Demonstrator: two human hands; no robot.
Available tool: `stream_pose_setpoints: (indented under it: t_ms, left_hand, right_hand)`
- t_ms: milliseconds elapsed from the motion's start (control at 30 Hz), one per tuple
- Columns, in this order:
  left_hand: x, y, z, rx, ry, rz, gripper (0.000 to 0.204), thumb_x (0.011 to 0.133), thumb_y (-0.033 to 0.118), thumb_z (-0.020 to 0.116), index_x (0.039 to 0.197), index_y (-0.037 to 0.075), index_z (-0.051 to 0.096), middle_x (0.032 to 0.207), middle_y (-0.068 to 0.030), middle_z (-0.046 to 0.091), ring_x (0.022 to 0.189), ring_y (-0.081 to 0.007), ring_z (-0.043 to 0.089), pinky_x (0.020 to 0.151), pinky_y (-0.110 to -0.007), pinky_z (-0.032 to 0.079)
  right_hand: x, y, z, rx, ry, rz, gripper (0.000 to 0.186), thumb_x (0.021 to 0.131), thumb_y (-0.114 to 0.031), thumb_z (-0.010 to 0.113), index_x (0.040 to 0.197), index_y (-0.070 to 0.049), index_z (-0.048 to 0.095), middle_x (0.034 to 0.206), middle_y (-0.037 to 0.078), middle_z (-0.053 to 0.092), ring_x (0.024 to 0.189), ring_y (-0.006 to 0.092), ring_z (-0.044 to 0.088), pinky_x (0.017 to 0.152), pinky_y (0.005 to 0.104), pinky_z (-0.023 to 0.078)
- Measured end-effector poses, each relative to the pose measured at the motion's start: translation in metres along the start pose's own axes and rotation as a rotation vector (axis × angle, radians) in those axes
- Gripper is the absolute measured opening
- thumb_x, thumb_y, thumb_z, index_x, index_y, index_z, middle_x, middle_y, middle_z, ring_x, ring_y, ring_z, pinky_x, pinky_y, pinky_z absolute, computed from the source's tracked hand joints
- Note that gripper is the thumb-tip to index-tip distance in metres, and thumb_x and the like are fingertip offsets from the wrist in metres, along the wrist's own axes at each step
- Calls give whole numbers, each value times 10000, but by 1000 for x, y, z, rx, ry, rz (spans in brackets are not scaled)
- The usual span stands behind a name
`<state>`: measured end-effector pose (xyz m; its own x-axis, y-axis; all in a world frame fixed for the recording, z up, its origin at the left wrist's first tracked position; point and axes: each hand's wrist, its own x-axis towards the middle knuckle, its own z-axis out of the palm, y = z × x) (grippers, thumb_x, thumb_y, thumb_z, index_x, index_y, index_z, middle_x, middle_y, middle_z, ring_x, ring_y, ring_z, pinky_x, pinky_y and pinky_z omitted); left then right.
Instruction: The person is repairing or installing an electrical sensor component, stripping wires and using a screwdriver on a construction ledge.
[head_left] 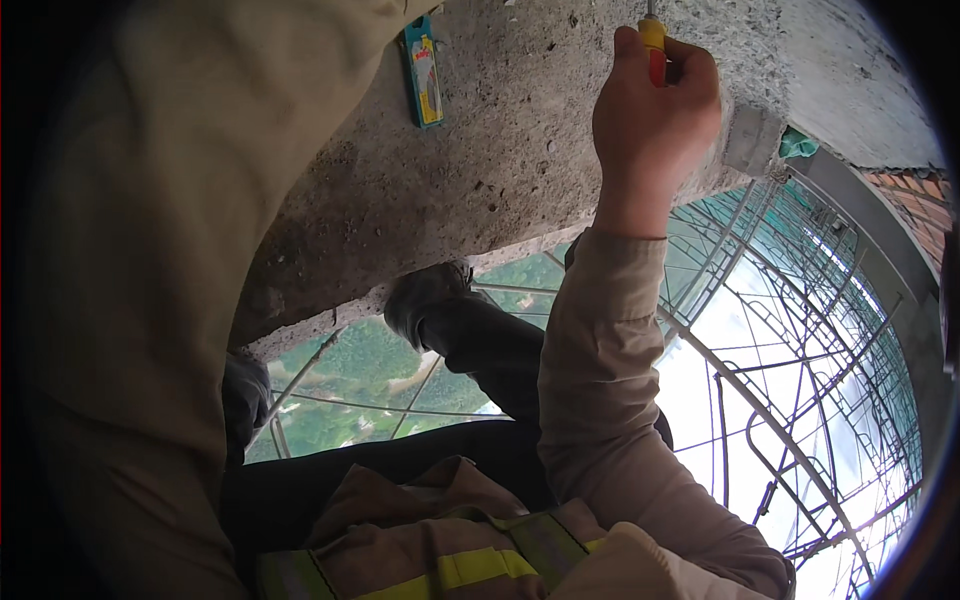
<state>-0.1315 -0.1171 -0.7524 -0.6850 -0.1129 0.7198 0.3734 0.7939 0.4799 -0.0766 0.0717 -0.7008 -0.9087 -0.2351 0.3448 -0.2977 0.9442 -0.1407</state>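
Observation:
My right hand (660, 115) is closed around the red and yellow handle of a screwdriver (653, 38). A short piece of its metal shaft shows at the top edge, and the tip is out of the picture. My left arm (190, 200), in a tan sleeve, reaches up along the left side; its hand lies beyond the upper edge. Near that sleeve, a narrow teal packet (423, 72) with a yellow and white label rests on the rough concrete slab (480, 150). Neither arm touches the packet as far as I can see.
Past the slab's near edge there is a drop, with greenery (350, 375) far below. Scaffold poles (740, 375) and green netting (890, 370) stand to the right. My shoe (425, 295) is at the slab edge. A concrete wall (850, 80) rises at the upper right.

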Motion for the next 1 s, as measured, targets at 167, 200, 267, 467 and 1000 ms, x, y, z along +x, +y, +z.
stream_pose_setpoints:
  t_ms: [167,200,267,467,1000]
  left_hand:
    - [3,2,-1,36,-35,-27,176,835,144,653,699,46,707,707,-185,662,665,-395,662,623,-525,547]
    - [3,2,-1,36,-22,-18,175,836,144,653,702,46,708,706,-184,663,668,-392,663,621,-524,546]
    - [3,1,-3,38,-9,-5,175,838,144,652,704,46,709,706,-183,663,671,-389,664,619,-522,546]
    - [3,6,-12,39,-54,-18,175,834,160,656,711,51,715,724,-182,667,702,-388,672,634,-527,546]
    - [3,7,-17,14,-3,26,197,851,174,663,712,45,719,710,-177,653,695,-385,660,636,-538,533]
  right_hand:
    - [0,-4,0,28,-14,16,359,857,-320,817,967,9,729,848,142,736,764,260,706,737,388,554]
    - [-1,-4,0,31,-10,14,359,857,-320,817,967,9,729,848,142,736,764,260,706,737,388,554]
    - [-3,-5,1,76,-9,27,359,866,-323,805,980,8,723,866,147,738,781,272,710,744,394,554]
    - [-4,-3,2,99,-15,43,357,869,-318,797,994,4,708,878,147,738,786,275,712,746,395,556]
    - [-5,-1,3,123,0,14,345,882,-308,787,994,9,704,875,148,739,786,270,715,747,388,560]
